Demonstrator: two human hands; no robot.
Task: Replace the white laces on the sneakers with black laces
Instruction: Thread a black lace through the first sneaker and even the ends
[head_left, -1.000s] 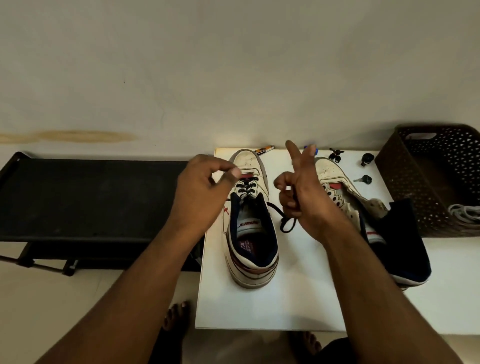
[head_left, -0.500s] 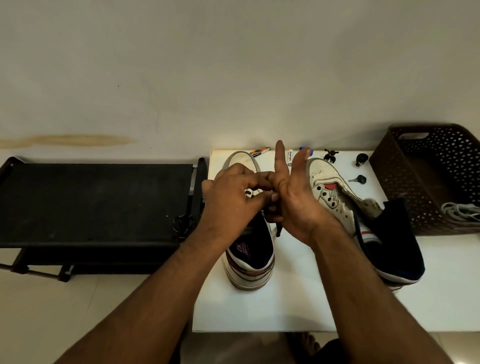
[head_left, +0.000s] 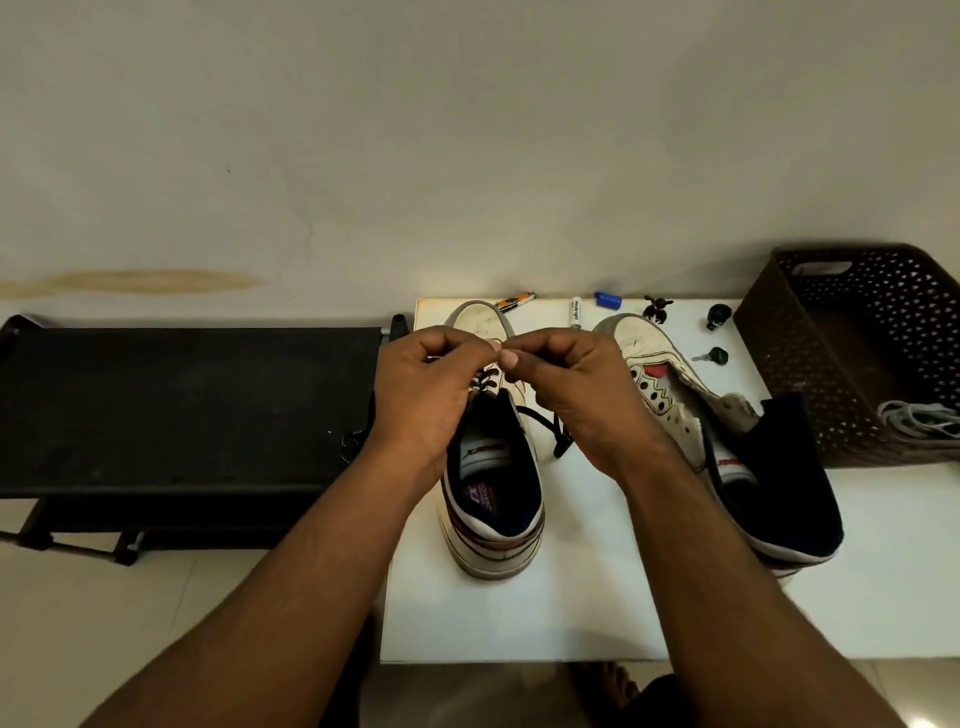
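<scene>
While both hands (head_left: 501, 387) pinch together, the black lace (head_left: 550, 428) trails beneath onto the sneaker (head_left: 493, 467).

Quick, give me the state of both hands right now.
Left hand: fingers curled, pinching the black lace over the left sneaker.
Right hand: also pinching the lace.

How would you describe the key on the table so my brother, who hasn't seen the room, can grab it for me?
Start at the dark perforated basket at the white table's right end. Just left of it, beside the toe of the unlaced sneaker, lies the key. It has a round black head and a short metal blade, unlike the all-black knob behind it.
</scene>
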